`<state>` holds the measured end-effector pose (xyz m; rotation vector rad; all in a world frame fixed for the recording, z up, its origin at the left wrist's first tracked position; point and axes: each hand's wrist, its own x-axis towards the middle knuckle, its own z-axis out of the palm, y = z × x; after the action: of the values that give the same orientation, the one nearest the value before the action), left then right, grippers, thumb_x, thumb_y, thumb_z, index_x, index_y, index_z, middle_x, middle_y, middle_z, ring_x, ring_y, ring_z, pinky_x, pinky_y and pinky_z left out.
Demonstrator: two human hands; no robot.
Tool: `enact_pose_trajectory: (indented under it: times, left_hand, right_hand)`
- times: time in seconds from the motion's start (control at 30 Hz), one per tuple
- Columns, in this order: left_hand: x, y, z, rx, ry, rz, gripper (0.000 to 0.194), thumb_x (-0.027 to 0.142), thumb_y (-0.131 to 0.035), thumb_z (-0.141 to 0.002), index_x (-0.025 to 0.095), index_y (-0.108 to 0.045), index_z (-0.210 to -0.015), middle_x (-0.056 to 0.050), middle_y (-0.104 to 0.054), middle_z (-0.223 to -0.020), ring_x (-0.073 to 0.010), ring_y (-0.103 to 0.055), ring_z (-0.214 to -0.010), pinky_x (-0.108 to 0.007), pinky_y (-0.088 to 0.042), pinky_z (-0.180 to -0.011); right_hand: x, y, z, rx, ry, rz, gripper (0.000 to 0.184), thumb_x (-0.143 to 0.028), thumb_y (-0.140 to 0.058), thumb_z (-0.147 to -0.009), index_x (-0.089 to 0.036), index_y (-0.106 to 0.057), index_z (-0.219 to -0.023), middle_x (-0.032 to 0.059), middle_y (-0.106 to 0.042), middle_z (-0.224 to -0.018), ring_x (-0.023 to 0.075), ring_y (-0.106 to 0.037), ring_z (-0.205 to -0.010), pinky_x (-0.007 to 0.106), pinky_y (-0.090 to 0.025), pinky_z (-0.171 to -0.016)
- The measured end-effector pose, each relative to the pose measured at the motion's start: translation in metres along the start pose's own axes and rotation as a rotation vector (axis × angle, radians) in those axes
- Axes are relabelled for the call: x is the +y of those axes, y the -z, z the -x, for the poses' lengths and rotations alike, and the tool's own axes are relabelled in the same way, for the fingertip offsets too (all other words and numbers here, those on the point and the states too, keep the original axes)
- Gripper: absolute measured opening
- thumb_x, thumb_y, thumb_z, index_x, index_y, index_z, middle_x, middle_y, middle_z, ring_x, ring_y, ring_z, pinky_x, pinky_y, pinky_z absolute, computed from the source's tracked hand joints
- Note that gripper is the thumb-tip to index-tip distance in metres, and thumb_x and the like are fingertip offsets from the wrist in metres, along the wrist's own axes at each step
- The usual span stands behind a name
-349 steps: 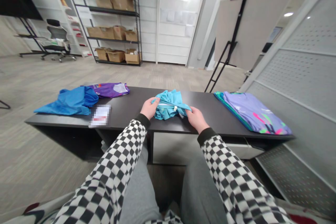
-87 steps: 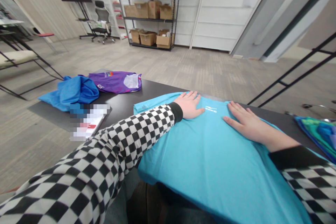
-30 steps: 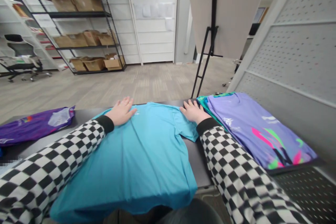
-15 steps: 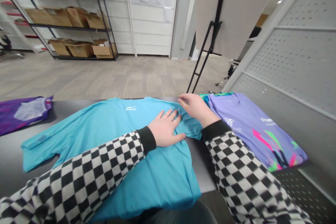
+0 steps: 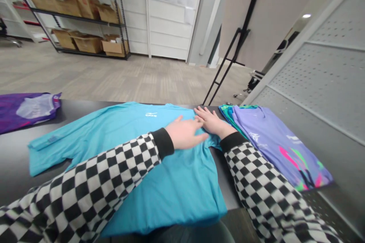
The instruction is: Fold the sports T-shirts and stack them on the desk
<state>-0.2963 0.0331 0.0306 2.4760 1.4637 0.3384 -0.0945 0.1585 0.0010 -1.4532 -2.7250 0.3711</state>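
Observation:
A light blue long-sleeved shirt lies spread on the dark table, a small white logo near its collar. Its left-hand sleeve stretches out to the left. Over the right shoulder area is my left hand, fingers extended and slightly blurred; whether it touches the cloth I cannot tell. My right hand rests flat on the shirt's right sleeve by the shoulder, fingers spread. The two hands nearly meet at the fingertips. Most of the right sleeve is hidden under my right hand and wrist.
To the right lies a folded lavender shirt over a green and blue garment. A purple garment with a white panel sits at the table's left end. A perforated grey panel borders the right side. Beyond are a board stand and shelving.
My left hand has lifted somewhat off the flat pose on the chest. My right hand has gone from curled above the sleeve to flat on it. The view has shifted slightly.

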Motion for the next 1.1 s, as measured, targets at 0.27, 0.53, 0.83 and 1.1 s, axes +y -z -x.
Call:
enact_pose_trajectory:
  times: [0.27, 0.53, 0.83, 1.1]
  left_hand:
    - [-0.1, 0.012, -0.007, 0.008, 0.311, -0.163, 0.086, 0.067, -0.036, -0.111, 0.016, -0.04, -0.179, -0.019, -0.028, -0.189, -0.0434, -0.026, -0.175, -0.067, -0.017, -0.14]
    - [-0.108, 0.004, -0.012, 0.057, 0.321, -0.168, 0.085, 0.07, -0.034, -0.11, 0.02, -0.045, -0.177, -0.017, -0.031, -0.188, -0.0404, -0.026, -0.175, -0.066, -0.016, -0.14]
    - [-0.058, 0.006, -0.004, -0.03, 0.242, -0.219, 0.074, 0.055, -0.041, -0.112, 0.01, -0.054, -0.169, -0.024, -0.037, -0.184, -0.0449, -0.033, -0.172, -0.065, -0.024, -0.139]
    - [0.03, -0.028, 0.018, -0.132, -0.249, -0.021, 0.076, 0.066, -0.041, -0.113, 0.026, -0.045, -0.177, -0.014, -0.031, -0.188, -0.0366, -0.024, -0.176, -0.064, -0.017, -0.142]
  right_hand:
    - [-0.023, 0.003, 0.011, 0.123, 0.059, -0.033, 0.077, -0.06, -0.038, -0.117, -0.019, -0.033, -0.182, 0.0172, -0.022, -0.19, 0.0359, -0.014, -0.178, 0.067, -0.01, -0.142]
    - [-0.04, -0.001, 0.023, -0.043, 0.035, -0.029, 0.097, -0.082, -0.044, -0.109, -0.022, -0.027, -0.185, 0.0157, -0.015, -0.192, 0.0396, -0.011, -0.178, 0.068, -0.008, -0.142]
    - [0.01, 0.001, 0.008, 0.023, -0.081, -0.078, 0.074, -0.062, -0.038, -0.119, -0.021, -0.038, -0.181, 0.0153, -0.024, -0.19, 0.034, -0.014, -0.178, 0.062, -0.011, -0.142]
    - [0.018, 0.002, 0.004, 0.088, -0.09, -0.13, 0.073, -0.063, -0.039, -0.119, -0.02, -0.047, -0.177, 0.0168, -0.027, -0.189, 0.0349, -0.016, -0.178, 0.062, -0.009, -0.142]
